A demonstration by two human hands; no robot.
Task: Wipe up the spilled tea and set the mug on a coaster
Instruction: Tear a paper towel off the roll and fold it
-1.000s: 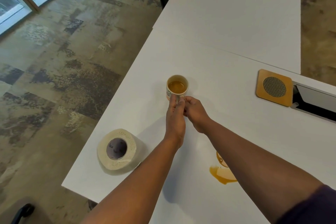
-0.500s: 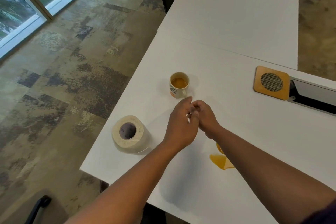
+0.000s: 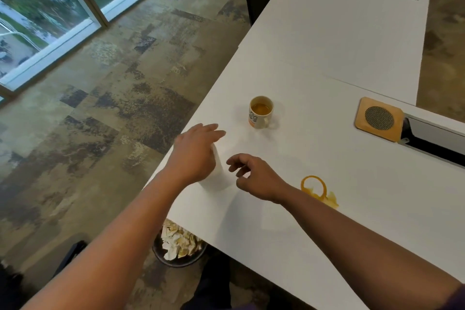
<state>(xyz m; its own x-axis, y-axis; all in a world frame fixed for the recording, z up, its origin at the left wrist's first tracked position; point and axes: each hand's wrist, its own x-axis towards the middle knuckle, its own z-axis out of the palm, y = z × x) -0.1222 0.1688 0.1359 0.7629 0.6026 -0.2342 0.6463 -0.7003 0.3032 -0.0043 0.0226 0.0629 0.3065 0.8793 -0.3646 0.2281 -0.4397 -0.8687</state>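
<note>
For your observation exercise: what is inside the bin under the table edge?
The bin holds crumpled paper, pale with yellowish stains. The white table covers its far side, and the paper hides whatever lies deeper, so nothing else can be confirmed.

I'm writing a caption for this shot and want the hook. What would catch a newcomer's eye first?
Probably the orange ring of spilled tea on the white table, just right of the right hand. Next, the mug of tea standing bare on the table, apart from the wooden coaster far to its right. The left hand is on the paper roll near the table's edge.
</note>
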